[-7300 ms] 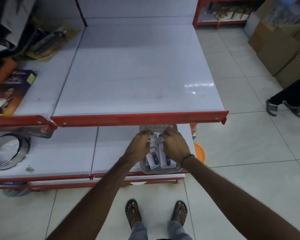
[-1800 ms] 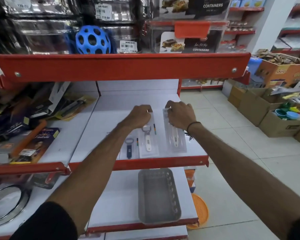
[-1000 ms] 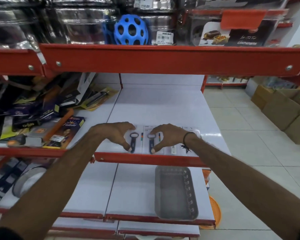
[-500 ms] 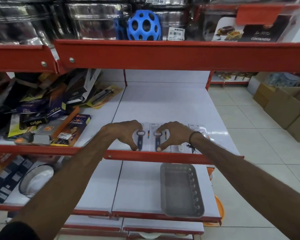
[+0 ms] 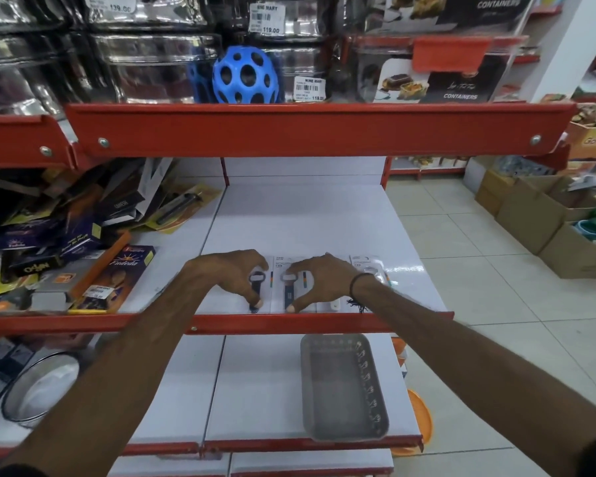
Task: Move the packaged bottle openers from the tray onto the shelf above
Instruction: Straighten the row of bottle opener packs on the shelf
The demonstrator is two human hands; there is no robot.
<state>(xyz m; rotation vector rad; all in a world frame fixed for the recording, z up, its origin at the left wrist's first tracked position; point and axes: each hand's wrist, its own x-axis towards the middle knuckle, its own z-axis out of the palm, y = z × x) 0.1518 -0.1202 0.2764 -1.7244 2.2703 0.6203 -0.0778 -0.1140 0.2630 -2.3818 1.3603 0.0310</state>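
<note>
Stock on view, entered as I read it from the head camera.

Shelf (image 5: 310,218) — white, red front lip, middle tier. Its back half is bare; its front edge holds the goods.

Openers (image 5: 289,290) — carded packs lying flat in a row along the shelf's front edge, side by side and touching or nearly so. I count at least three: two with dark handles under my hands, one pale one further right, partly hidden by my right wrist. More may lie beneath the hands; I cannot tell.

Tray (image 5: 344,387) — grey, perforated, on the tier below, right of centre. It looks empty, with no packs visible in it.

Left hand (image 5: 231,273) — arched over the left dark-handled pack, thumb and fingertips pressing down at its edges, not closed around it.

Right hand (image 5: 324,280) — likewise arched over the neighbouring pack, thumb tip at its lower end, fingers spread. Pressing and nudging, not gripping.

Step in hand, by my judgement: the transfer itself seems finished, and this is the squaring-up of the row.

Next move calls for light sideways pressure to align the card edges with the lip, then lifting both hands straight off so the slick cards do not skid.
</note>
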